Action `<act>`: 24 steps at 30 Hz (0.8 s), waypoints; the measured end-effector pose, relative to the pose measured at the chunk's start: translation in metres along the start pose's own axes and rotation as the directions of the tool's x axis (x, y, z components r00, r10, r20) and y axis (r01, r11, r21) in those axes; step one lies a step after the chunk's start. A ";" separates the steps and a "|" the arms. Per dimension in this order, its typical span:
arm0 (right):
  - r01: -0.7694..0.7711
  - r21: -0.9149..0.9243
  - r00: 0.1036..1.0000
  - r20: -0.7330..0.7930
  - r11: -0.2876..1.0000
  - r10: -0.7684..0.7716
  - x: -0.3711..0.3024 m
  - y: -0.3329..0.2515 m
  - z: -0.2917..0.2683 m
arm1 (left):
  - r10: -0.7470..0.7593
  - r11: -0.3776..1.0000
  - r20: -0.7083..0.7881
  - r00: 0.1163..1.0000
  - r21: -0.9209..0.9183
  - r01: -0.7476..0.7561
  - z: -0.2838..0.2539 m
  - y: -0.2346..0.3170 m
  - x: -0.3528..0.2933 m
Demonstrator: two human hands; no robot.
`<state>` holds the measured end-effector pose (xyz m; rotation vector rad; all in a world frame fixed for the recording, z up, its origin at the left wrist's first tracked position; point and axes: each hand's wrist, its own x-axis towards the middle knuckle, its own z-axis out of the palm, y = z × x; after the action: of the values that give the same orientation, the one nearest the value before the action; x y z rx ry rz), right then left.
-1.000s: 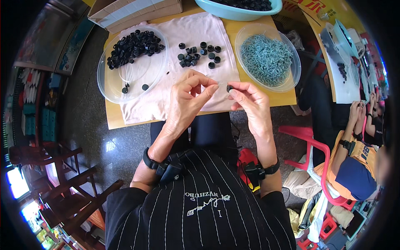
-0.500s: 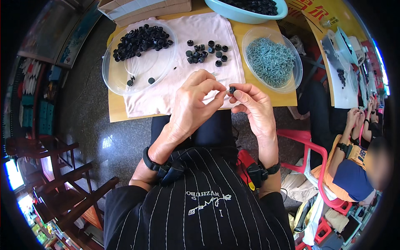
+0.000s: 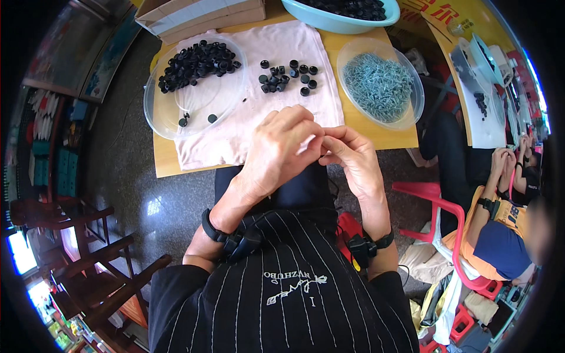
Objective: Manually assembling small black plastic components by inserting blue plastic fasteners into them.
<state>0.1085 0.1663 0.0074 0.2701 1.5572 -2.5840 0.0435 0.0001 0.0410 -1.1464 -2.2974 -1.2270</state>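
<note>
My left hand (image 3: 282, 147) and my right hand (image 3: 353, 159) meet fingertip to fingertip above my lap, just in front of the table's near edge. Both pinch at one spot, where the earlier frames show a small black cap; my fingers now hide it. Beyond them a pink cloth (image 3: 253, 126) covers the yellow table (image 3: 376, 140). A small group of black caps (image 3: 286, 75) lies on the cloth. On the left, a clear tray (image 3: 154, 117) holds a pile of black caps (image 3: 197, 59). On the right, a clear dish (image 3: 412, 112) holds grey screws (image 3: 376, 82).
A teal bowl (image 3: 341, 22) of black parts and a cardboard box (image 3: 194, 15) stand at the table's far side. A red plastic chair (image 3: 435, 206) and another seated person (image 3: 500, 235) are on my right. Wooden chairs (image 3: 76, 235) stand at the lower left.
My hands have drawn closer together and my left fingers have closed over the black cap, which showed between my fingertips before.
</note>
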 end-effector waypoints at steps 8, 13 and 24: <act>0.001 0.171 1.000 -0.011 0.985 0.001 0.000 -0.003 -0.001 | -0.301 0.927 0.039 0.953 -0.223 0.302 -0.003 0.002 -0.002; 0.003 0.147 1.000 -0.020 0.989 0.000 0.002 0.000 0.001 | -0.072 0.997 -0.037 0.997 -0.002 0.072 0.001 -0.003 -0.003; 0.050 0.066 0.997 -0.060 0.997 -0.046 0.001 -0.001 0.005 | -0.165 0.982 0.032 0.986 -0.092 0.168 0.005 -0.010 -0.008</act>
<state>0.1070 0.1618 0.0104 0.3208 1.5150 -2.6926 0.0420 -0.0032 0.0277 -1.0209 -2.4178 -1.4032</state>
